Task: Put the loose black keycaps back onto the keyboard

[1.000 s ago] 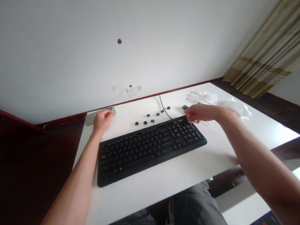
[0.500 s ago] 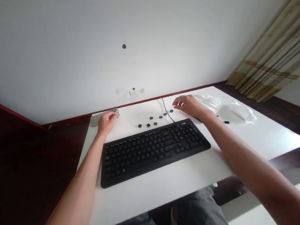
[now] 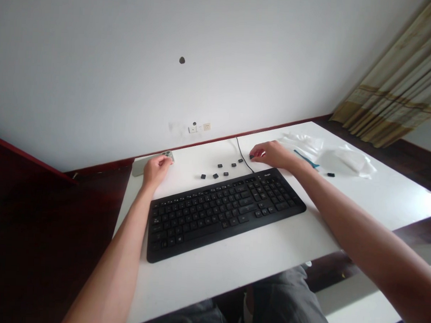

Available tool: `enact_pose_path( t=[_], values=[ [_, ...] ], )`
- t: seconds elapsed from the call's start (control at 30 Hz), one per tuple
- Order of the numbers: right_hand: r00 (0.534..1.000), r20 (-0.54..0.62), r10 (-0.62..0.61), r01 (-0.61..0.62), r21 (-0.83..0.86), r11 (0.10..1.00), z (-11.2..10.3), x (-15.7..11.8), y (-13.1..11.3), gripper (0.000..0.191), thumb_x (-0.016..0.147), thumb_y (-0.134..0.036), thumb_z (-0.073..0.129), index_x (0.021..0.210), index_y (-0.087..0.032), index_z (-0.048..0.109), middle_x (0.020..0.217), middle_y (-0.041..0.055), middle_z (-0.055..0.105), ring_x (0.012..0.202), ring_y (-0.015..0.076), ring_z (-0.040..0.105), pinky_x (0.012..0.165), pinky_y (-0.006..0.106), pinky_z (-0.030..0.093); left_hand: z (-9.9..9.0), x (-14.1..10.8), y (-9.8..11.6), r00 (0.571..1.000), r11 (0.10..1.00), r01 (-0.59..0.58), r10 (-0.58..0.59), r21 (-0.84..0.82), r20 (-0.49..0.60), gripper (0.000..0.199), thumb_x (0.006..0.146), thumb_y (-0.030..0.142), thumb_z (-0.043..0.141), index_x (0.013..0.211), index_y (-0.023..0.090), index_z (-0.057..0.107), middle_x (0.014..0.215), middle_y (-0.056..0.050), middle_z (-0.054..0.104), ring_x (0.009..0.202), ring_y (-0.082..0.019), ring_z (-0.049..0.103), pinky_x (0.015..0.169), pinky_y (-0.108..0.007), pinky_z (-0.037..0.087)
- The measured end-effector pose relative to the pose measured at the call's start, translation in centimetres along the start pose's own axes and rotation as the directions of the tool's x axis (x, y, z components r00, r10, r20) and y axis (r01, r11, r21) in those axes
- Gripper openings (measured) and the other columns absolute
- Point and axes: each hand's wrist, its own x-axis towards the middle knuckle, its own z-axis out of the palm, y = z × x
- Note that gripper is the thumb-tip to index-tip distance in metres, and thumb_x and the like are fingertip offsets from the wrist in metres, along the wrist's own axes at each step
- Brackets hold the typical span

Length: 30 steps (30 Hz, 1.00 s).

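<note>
A black keyboard lies slanted on the white table between my arms. Several loose black keycaps are scattered behind it. My right hand is behind the keyboard's right end, its thumb and fingers closed on one small black keycap. Beside the grey-green phone at the table's back left, my left hand is closed with fingertips pinched together over the phone's camera end. Whether anything is between those fingertips I cannot make out.
A black cable runs from the keyboard to the table's back edge. To the right lie a blue tool, crumpled clear plastic bags and a small black piece. The wall with sockets stands behind the table.
My right hand has come down onto the rightmost keycap and its fingers have closed on it. The blue tool shows more fully now. My left hand stays pinched by the phone.
</note>
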Motion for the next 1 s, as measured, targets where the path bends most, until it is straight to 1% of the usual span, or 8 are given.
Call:
enact_pose_path(
  t=[0.1, 0.23, 0.3, 0.4, 0.53, 0.67, 0.77, 1.0],
  values=[
    [1.0, 0.026, 0.007, -0.009, 0.089, 0.996, -0.9, -0.6, 0.3, 0.025, 0.084, -0.049, 0.078, 0.1, -0.03, 0.078, 0.106, 0.0056, 0.082, 0.104, 0.0286, 0.071, 0.093, 0.038, 0.052, 0.0, 0.0, 0.0, 1.0, 1.0, -0.011, 0.011, 0.006, -0.003, 0.033, 0.084, 0.048, 0.059, 0.076, 0.022, 0.077, 0.068, -0.003, 0.072, 0.072, -0.024, 0.065, 0.062, -0.03, 0.039],
    [0.999, 0.047, -0.017, 0.006, 0.224, 0.975, -2.2, -1.3, 1.6, 0.033, 0.081, -0.057, 0.078, 0.095, -0.027, 0.077, 0.098, 0.0046, 0.082, 0.096, 0.0265, 0.072, 0.088, 0.038, 0.052, 0.0, 0.1, -0.4, 1.0, 1.0, -0.011, 0.011, 0.0, -0.003, 0.032, 0.084, 0.048, 0.06, 0.078, 0.022, 0.078, 0.07, -0.003, 0.073, 0.072, -0.024, 0.066, 0.063, -0.031, 0.04],
    [0.991, 0.132, -0.02, -0.019, 0.287, 0.958, -2.9, -1.7, 2.4, 0.038, 0.077, -0.058, 0.08, 0.095, -0.026, 0.077, 0.094, 0.0044, 0.081, 0.092, 0.0252, 0.072, 0.086, 0.038, 0.053, 0.1, 0.2, -0.6, 1.0, 1.0, -0.007, 0.007, -0.008, -0.002, 0.032, 0.083, 0.048, 0.062, 0.08, 0.021, 0.079, 0.072, -0.003, 0.074, 0.072, -0.023, 0.066, 0.065, -0.031, 0.041],
    [0.955, 0.297, -0.027, -0.079, 0.34, 0.937, -4.0, -2.3, 3.2, 0.038, 0.074, -0.057, 0.081, 0.094, -0.025, 0.079, 0.09, 0.0042, 0.08, 0.09, 0.0235, 0.071, 0.084, 0.037, 0.054, 0.1, 0.3, -0.6, 1.0, 1.0, -0.003, 0.003, -0.002, -0.001, 0.032, 0.082, 0.048, 0.063, 0.081, 0.021, 0.079, 0.074, -0.003, 0.075, 0.071, -0.023, 0.065, 0.066, -0.032, 0.041],
    [0.898, 0.431, -0.083, -0.029, 0.246, 0.969, -5.0, -3.2, 3.1, 0.032, 0.08, -0.051, 0.077, 0.092, -0.022, 0.082, 0.088, 0.005, 0.079, 0.085, 0.0217, 0.068, 0.077, 0.035, 0.05, 0.0, 0.2, -0.3, 1.0, 1.0, 0.015, -0.015, 0.01, 0.001, 0.032, 0.083, 0.048, 0.063, 0.081, 0.021, 0.079, 0.072, -0.002, 0.074, 0.071, -0.023, 0.065, 0.064, -0.031, 0.039],
    [0.849, 0.52, -0.094, -0.004, 0.185, 0.983, -4.8, -3.5, 2.3, 0.032, 0.081, -0.051, 0.079, 0.098, -0.024, 0.083, 0.098, 0.0061, 0.082, 0.091, 0.0232, 0.07, 0.077, 0.034, 0.049, -0.1, 0.0, 0.0, 1.0, 1.0, 0.013, -0.013, 0.016, -0.015, 0.03, 0.083, 0.047, 0.063, 0.08, 0.021, 0.078, 0.069, -0.002, 0.072, 0.071, -0.023, 0.064, 0.062, -0.03, 0.039],
    [0.842, 0.534, -0.073, -0.003, 0.141, 0.99, -4.4, -3.4, 2.2, 0.032, 0.081, -0.052, 0.08, 0.098, -0.025, 0.083, 0.1, 0.0062, 0.083, 0.09, 0.023, 0.07, 0.076, 0.035, 0.048, 0.0, -0.1, 0.0, 1.0, 1.0, 0.009, -0.009, 0.011, -0.013, 0.029, 0.083, 0.046, 0.063, 0.08, 0.021, 0.078, 0.068, -0.002, 0.071, 0.071, -0.023, 0.064, 0.062, -0.03, 0.04],
    [0.864, 0.504, 0.013, -0.034, 0.032, 0.999, -4.1, -3.1, 2.3, 0.035, 0.076, -0.058, 0.081, 0.095, -0.028, 0.084, 0.097, 0.0053, 0.081, 0.085, 0.0233, 0.068, 0.071, 0.034, 0.046, 0.0, 0.1, -0.3, 1.0, 0.999, -0.01, 0.01, 0.036, -0.013, 0.031, 0.084, 0.048, 0.062, 0.08, 0.021, 0.077, 0.069, -0.003, 0.071, 0.072, -0.024, 0.065, 0.061, -0.03, 0.039]
  ],
)
